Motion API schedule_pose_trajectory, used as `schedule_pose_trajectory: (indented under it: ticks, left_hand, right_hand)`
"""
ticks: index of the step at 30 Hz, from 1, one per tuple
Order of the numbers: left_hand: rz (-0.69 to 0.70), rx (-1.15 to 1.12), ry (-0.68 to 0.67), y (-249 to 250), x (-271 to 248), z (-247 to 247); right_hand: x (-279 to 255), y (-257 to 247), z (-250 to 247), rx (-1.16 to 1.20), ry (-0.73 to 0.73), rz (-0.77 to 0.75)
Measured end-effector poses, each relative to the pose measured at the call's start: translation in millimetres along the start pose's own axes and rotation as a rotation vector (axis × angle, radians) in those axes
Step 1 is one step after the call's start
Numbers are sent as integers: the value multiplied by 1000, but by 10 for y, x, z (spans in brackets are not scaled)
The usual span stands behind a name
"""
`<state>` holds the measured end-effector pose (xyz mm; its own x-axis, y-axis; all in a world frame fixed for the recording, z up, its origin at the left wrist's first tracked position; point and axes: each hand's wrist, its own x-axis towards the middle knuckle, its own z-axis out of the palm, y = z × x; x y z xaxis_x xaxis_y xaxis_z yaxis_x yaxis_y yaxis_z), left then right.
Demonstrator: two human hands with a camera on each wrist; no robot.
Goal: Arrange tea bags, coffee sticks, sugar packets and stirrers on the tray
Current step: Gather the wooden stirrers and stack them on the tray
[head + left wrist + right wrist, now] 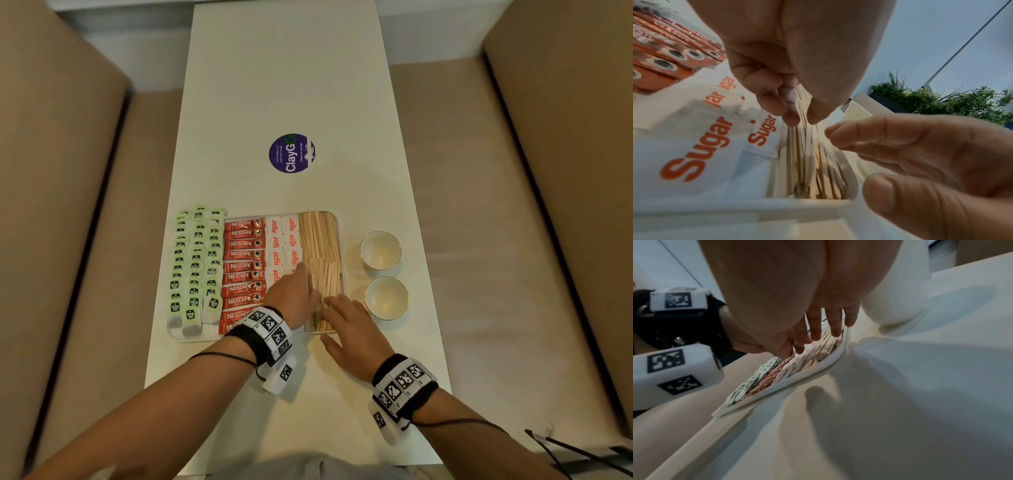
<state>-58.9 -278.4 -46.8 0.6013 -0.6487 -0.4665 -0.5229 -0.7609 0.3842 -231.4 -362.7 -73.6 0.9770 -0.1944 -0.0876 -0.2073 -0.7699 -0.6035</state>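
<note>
Both hands work the stirrers at the tray's right side. The left hand pinches a few sticks; the right hand lies spread flat, likely squaring the near ends.

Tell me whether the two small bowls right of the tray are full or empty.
Both look empty. In the head view the far bowl and the near bowl show only bare white insides within their gold rims, beside the tray.
</note>
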Motion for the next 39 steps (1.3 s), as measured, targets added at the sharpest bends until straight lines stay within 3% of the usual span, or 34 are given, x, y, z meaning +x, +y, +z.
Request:
schedule_pose_trajectory:
  ticks: [4, 12, 21, 28, 35, 39]
  left_hand:
    - [-4, -45, 7, -123, -109, -19]
    - [-73, -240, 118, -464, -404, -152]
    - [-196, -441, 235, -961, -772, -273]
    - [-299, -610, 304, -1262, -960, -261]
    - [-409, -374, 454, -1739, -1079, -391]
    - [-543, -408, 425, -1912, -1147, -469]
  right_hand:
    - [-86, 68, 43, -14, -49, 24]
    - [-154, -20, -90, 144, 78, 91]
    - [-292, -69, -63, 225, -34, 258]
    - [-237, -198, 12, 247, -30, 344]
    - [-104, -358, 91, 227, -11, 456]
    - [-16, -357, 187, 232, 45, 520]
